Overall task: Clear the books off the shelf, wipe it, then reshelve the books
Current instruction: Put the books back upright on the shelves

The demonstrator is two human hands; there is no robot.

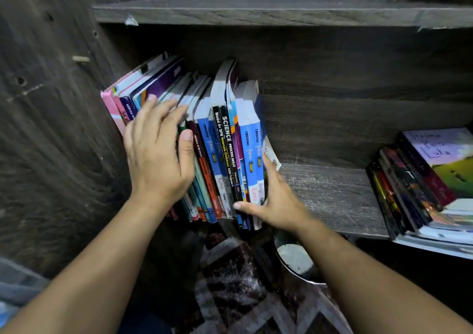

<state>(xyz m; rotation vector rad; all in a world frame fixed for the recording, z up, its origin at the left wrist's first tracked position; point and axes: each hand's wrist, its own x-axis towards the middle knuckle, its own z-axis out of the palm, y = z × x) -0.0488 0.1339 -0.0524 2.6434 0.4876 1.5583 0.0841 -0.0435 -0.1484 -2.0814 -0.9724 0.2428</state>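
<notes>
A row of upright books (225,144) stands at the left end of a dark wooden shelf (330,193), leaning against the cabinet's left wall. My left hand (156,152) lies over the spines of the left part of the row, fingers reaching across the tops and thumb pressed on a dark spine. My right hand (276,203) grips the right end of the row at the bottom, thumb across the lower spines of the blue books and fingers behind the last cover. Some books stick out past the shelf's front edge.
A stack of books (422,188) lies flat at the right end of the same shelf, overhanging its edge. Another shelf board (256,11) runs above. Below the shelf stands a round metal container (294,259) on a patterned rug (243,295).
</notes>
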